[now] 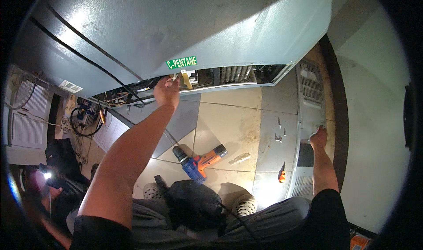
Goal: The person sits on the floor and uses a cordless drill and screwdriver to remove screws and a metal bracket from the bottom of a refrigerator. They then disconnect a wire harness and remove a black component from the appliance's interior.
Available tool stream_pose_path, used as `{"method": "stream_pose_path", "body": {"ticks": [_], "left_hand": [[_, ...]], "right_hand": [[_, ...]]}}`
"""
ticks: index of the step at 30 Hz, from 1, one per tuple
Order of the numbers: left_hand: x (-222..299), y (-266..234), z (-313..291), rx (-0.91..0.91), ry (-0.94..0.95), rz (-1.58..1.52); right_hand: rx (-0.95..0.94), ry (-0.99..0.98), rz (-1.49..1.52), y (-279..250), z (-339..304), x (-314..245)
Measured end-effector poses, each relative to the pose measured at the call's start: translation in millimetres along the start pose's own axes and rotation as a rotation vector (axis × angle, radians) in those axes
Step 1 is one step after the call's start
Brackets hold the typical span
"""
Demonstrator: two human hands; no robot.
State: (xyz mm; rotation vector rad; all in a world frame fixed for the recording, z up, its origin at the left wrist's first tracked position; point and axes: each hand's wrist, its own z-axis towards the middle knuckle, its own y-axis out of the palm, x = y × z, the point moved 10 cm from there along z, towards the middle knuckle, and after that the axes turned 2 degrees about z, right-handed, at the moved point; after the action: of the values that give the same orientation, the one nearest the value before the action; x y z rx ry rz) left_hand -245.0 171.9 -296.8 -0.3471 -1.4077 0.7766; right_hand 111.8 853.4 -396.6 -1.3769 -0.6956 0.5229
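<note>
My left hand (167,93) reaches into the low opening of a large grey appliance cabinet (246,30). Its fingers are closed at the opening's upper edge, beside a yellow strip (186,79); whatever they pinch is too small to make out. Copper-coloured coils or fins (235,74) show further right inside the opening. Off to the right, my right hand (319,137) is against a grey vented metal panel (312,98), fingers curled together. What lies in them, if anything, is hidden. A blue and orange cordless drill (196,164) with a long bit lies on the tiles between my arms.
Small metal pieces (279,137) and an orange-handled tool (282,174) lie left of the panel. A pale scrap (240,158) is near the drill. Two black cables (79,56) cross the cabinet. At left are a pump-like machine (86,111), a paper sheet (112,133) and another person with a lamp (47,175).
</note>
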Motion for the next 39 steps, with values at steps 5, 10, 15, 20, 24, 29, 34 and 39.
{"method": "stream_pose_path", "body": {"ticks": [5, 10, 15, 20, 24, 29, 34, 39], "left_hand": [[20.1, -1.1, 3.6, 0.168, -0.114, 0.015], [26.1, -9.9, 1.8, 0.366, -0.151, -0.085], [18.4, -1.5, -3.8, 0.338, -0.184, -0.221], [20.4, 0.5, 6.2, 0.323, -0.015, -0.298], [7.2, 8.5, 14.0, 0.277, 0.036, -0.257], [-17.7, 35.2, 11.6, -0.020, -0.042, -0.937], [-25.2, 36.8, 14.1, -0.307, -0.044, -0.976], [-34.1, 45.7, 20.6, -0.433, -0.113, -1.074]], "right_hand": [[0.064, -0.065, -0.010, -6.5, -7.3, -13.1], [-0.045, -0.075, 0.106, -15.5, -13.2, -26.0], [-0.032, -0.158, 0.065, -23.5, -19.0, -46.4], [-0.021, -0.242, 0.028, -19.3, -18.3, -65.3], [-0.040, -0.292, 0.018, -20.3, -17.3, -82.6], [0.011, -0.322, 0.069, -31.7, -23.3, -96.7], [0.002, -0.291, 0.057, -34.6, -20.3, -99.9], [0.063, -0.326, 0.072, -46.0, -21.0, -114.3]]}}
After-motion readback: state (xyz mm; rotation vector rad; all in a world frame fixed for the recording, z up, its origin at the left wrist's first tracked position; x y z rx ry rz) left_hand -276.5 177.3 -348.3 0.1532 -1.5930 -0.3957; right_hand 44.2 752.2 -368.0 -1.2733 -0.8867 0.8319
